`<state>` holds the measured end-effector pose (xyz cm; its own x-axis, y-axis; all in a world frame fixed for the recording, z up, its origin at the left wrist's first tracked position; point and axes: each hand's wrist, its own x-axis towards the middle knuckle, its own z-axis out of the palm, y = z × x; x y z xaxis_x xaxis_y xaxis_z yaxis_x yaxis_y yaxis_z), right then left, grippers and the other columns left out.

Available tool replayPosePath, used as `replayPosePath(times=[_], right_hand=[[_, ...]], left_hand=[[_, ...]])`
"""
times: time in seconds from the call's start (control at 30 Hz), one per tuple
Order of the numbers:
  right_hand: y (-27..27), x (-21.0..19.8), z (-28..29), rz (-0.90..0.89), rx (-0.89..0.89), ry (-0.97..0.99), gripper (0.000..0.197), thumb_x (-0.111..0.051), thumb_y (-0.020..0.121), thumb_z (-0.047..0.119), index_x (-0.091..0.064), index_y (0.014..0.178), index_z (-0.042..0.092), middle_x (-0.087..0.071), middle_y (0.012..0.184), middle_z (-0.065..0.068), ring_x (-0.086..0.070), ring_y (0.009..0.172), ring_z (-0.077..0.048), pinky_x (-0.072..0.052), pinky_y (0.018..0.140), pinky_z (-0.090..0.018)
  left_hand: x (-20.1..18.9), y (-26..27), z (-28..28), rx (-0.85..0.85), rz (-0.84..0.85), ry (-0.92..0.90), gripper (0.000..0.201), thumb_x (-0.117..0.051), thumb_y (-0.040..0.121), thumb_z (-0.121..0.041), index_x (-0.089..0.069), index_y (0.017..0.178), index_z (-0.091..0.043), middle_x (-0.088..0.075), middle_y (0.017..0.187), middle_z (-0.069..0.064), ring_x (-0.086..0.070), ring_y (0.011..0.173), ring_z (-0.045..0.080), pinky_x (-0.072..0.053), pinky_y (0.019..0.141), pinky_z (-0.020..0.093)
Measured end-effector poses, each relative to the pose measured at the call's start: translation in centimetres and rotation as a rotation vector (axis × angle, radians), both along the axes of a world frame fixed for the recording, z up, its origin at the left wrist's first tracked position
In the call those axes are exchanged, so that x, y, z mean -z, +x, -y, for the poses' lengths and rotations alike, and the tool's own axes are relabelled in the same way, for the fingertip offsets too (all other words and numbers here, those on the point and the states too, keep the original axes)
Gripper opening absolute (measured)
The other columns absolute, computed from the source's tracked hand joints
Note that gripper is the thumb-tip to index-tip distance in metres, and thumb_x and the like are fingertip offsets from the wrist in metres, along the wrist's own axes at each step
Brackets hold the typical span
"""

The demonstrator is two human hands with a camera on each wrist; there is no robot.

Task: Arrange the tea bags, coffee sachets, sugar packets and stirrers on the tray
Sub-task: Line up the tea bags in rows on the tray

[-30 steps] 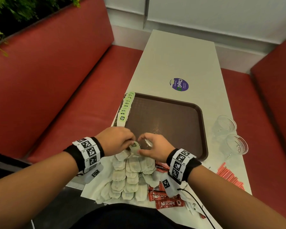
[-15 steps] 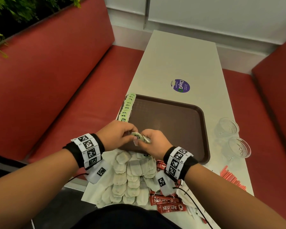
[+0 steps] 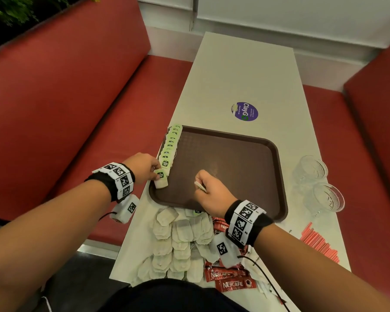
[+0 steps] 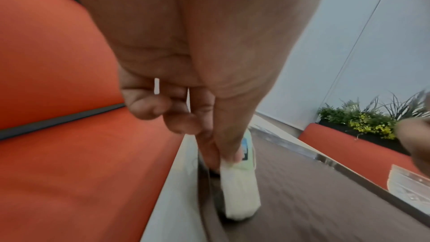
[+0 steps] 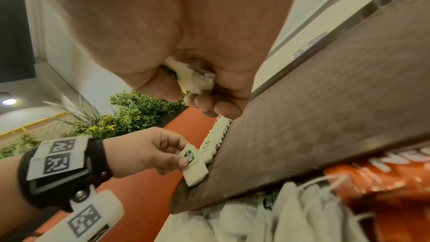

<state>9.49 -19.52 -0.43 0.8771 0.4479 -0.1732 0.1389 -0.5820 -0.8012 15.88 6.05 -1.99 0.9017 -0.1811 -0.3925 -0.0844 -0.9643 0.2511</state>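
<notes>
My left hand (image 3: 144, 166) pinches 1 tea bag (image 3: 161, 180) by its green tag, thumb and fingers together on it, and holds it at the near left edge of the brown tray (image 3: 277, 176). It sits at the near end of a row of tea bags (image 3: 170, 147) lined up along that left rim; I count about 10, though they overlap too much for me to be sure. My right hand (image 3: 208, 192) hovers over the tray's near half, fingers curled around 1 more tea bag (image 5: 197, 80). Nearer me on the white table (image 3: 245, 70) lies a heap of loose tea bags (image 3: 180, 242), too many to count. Beside them are red coffee sachets (image 3: 230, 278), at least 3. Red stirrers (image 3: 318, 242) lie further right. 2 clear glasses (image 3: 320, 183) stand just right of the tray.
</notes>
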Motion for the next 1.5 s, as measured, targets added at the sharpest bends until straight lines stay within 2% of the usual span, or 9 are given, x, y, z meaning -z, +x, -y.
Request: replayPosePath(times=[0.3,0.43,0.53,0.73,0.9,1.03,1.13,1.4,1.5], right_hand=[[-0.4,0.6,0.3,-0.021,0.018,0.017,0.011,-0.056,0.084,0.007,-0.047,0.08,0.012,-0.046,0.067,0.008,-0.041,0.06,-0.011,-0.041,0.062,-0.033],[-0.4,0.9,0.6,-0.035,0.036,0.023,0.012,-0.058,0.085,0.007,-0.049,0.08,0.014,-0.049,0.065,0.008,-0.043,0.056,-0.009,-0.042,0.059,-0.031],[-0.3,1.1,0.8,-0.028,0.043,0.022,0.012,-0.059,0.087,0.01,-0.051,0.081,0.017,-0.057,0.071,-0.001,-0.049,0.06,-0.012,-0.048,0.062,-0.036],[0.0,1.4,1.0,-0.017,0.043,-0.017,0.006,-0.065,0.093,0.025,-0.06,0.092,0.021,-0.068,0.088,-0.002,-0.064,0.079,-0.022,-0.055,0.075,-0.042],[0.4,1.5,1.0,0.098,0.032,-0.035,0.01,-0.069,0.091,0.025,-0.062,0.088,0.018,-0.062,0.102,0.003,-0.058,0.089,-0.013,-0.049,0.083,-0.032],[0.9,1.4,0.7,0.125,0.061,-0.033,0.018,-0.073,0.089,0.031,-0.059,0.079,0.026,-0.053,0.088,0.008,-0.05,0.076,-0.006,-0.041,0.069,-0.02],[1.2,1.1,0.5,0.145,0.06,-0.024,0.022,-0.075,0.088,0.032,-0.055,0.078,0.031,-0.047,0.082,0.011,-0.045,0.07,-0.002,-0.032,0.064,-0.014],[1.0,1.1,1.2,0.156,0.055,-0.074,0.029,-0.077,0.085,0.03,-0.05,0.075,0.033,-0.048,0.074,0.006,-0.044,0.064,-0.009,-0.037,0.061,-0.026],[0.4,1.5,1.7,0.058,-0.006,-0.155,0.029,-0.08,0.081,0.035,-0.057,0.099,0.03,-0.054,0.074,0.007,-0.05,0.064,-0.01,-0.051,0.066,-0.037]], left_hand=[[0.7,1.6,0.9,-0.132,0.115,-0.027,0.025,-0.075,0.085,-0.032,-0.062,0.107,-0.032,-0.063,0.092,-0.014,-0.062,0.094,0.015,-0.05,0.079,0.032],[1.0,1.2,1.6,-0.12,0.17,0.049,0.029,-0.076,0.082,-0.04,-0.06,0.105,-0.032,-0.06,0.106,-0.007,-0.06,0.097,0.019,-0.05,0.082,0.034],[1.2,0.6,2.4,-0.084,0.093,0.098,0.03,-0.078,0.076,-0.05,-0.059,0.092,-0.032,-0.059,0.097,-0.008,-0.06,0.09,0.018,-0.051,0.078,0.033],[1.1,0.4,2.6,-0.024,0.051,0.135,0.031,-0.078,0.076,-0.048,-0.058,0.094,-0.033,-0.06,0.101,-0.007,-0.059,0.089,0.019,-0.05,0.074,0.032],[-1.2,-0.3,3.4,0.078,0.16,-0.203,0.026,-0.074,0.08,-0.055,-0.064,0.093,-0.034,-0.062,0.089,-0.017,-0.059,0.082,0.0,-0.045,0.073,0.025],[-3.8,-1.8,5.0,0.255,0.169,-0.406,0.023,-0.074,0.081,-0.054,-0.07,0.093,-0.035,-0.063,0.082,-0.019,-0.055,0.077,-0.006,-0.039,0.065,0.01],[-4.1,-2.4,5.5,0.364,0.186,-0.366,0.01,-0.071,0.087,-0.043,-0.07,0.093,-0.035,-0.061,0.082,-0.016,-0.053,0.073,-0.003,-0.044,0.067,0.02],[-4.2,-3.5,5.1,0.255,0.22,-0.48,0.002,-0.071,0.09,-0.031,-0.07,0.089,-0.031,-0.064,0.072,-0.011,-0.058,0.068,0.007,-0.046,0.063,0.023],[-3.9,-3.2,3.9,0.095,0.203,-0.479,0.005,-0.073,0.088,-0.031,-0.07,0.085,-0.034,-0.068,0.074,-0.014,-0.062,0.068,0.001,-0.046,0.065,0.018]])
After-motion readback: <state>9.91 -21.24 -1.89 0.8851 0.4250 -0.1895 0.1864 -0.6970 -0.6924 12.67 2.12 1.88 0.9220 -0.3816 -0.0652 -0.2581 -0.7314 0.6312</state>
